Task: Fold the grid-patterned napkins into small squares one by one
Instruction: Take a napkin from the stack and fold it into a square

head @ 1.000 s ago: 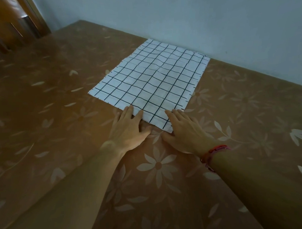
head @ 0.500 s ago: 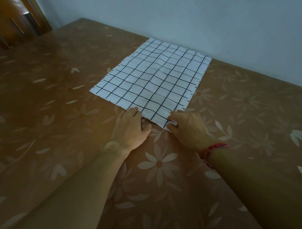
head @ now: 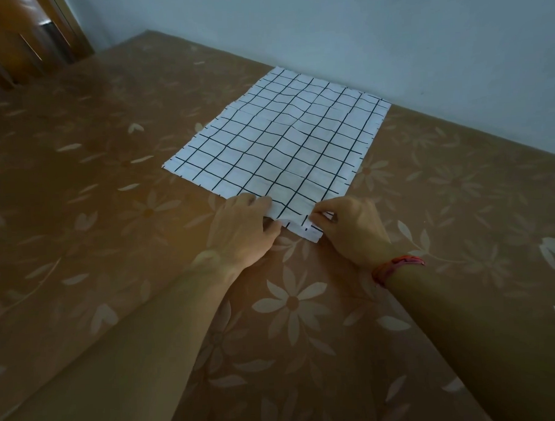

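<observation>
A: Item one, napkin (head: 280, 144). White cloth, black grid. Spread flat on the tablecloth (head: 90, 191), far edge near the wall (head: 389, 33), near corner lifted and curled a little off the surface.

B: Noted. Condition?

A: Light creases across the middle. One layer visible on top; a second edge showing under the raised near corner.

B: Item two?

A: Left hand (head: 242, 233). Back of hand up, placed at the near edge of the napkin, left of the corner. Fingers together and curled onto the cloth edge, thumb tucked beneath; pinching it.

B: Item three?

A: Right hand (head: 352, 229). Set just right of the same corner. Thumb and forefinger closed on the cloth at the corner, other fingers bent in behind. Red band (head: 397, 266) around the wrist.

B: Spacing between the two hands?

A: Near each other, not touching; a strip of grid cloth between them.

B: Surface?

A: Brown tablecloth, pale flower print. Both forearms low over it, contact impossible to tell.

B: Surroundings?

A: Pale wall behind. Wooden furniture (head: 22, 43) at upper left, kind not clear.
</observation>
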